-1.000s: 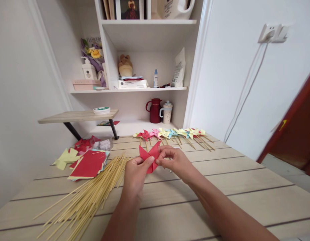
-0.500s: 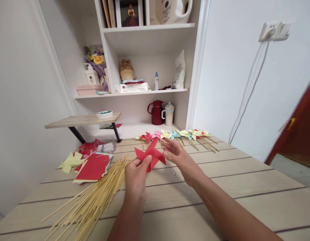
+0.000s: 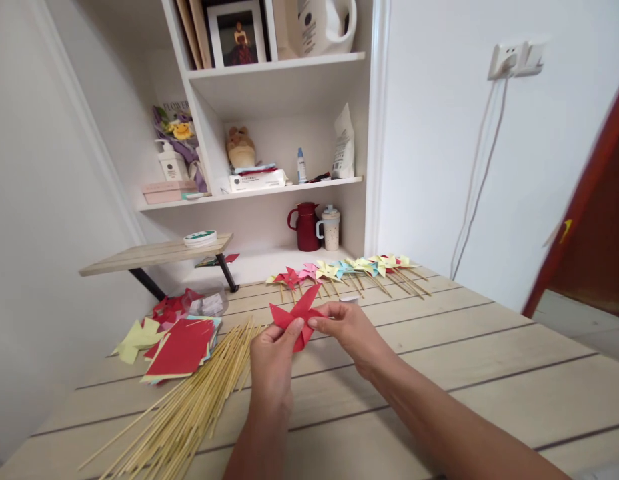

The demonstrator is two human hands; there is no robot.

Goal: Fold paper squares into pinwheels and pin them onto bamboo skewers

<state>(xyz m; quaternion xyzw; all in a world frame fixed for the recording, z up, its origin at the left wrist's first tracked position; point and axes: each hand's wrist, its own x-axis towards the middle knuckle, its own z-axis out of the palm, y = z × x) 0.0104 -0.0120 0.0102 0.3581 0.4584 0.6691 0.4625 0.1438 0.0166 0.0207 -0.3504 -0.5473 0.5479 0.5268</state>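
Note:
A red paper pinwheel [image 3: 300, 309] is held up over the table between both hands, its folded blades spread. My left hand [image 3: 275, 353] pinches it near the centre, thumb on top. My right hand [image 3: 347, 333] is closed on its right side, thumb and forefinger pressed together near the centre and covering part of the right blade. No stick shows on this pinwheel. Just left of my left hand lies a loose bundle of thin wooden sticks [image 3: 199, 400]. Beyond my hands, several finished pinwheels on sticks [image 3: 362, 268] lie in a row.
Stacked coloured paper squares [image 3: 182, 350] lie at the left, beside a yellow paper pinwheel [image 3: 138, 340] and a clear plastic box [image 3: 209, 303]. A small raised wooden stand [image 3: 159, 252] is behind them. Shelves hold a red jug [image 3: 306, 227] and a cup [image 3: 330, 228].
My right hand has moved left and closed on the red pinwheel, which it was apart from before. My left hand keeps its pinch. The camera view has shifted slightly.

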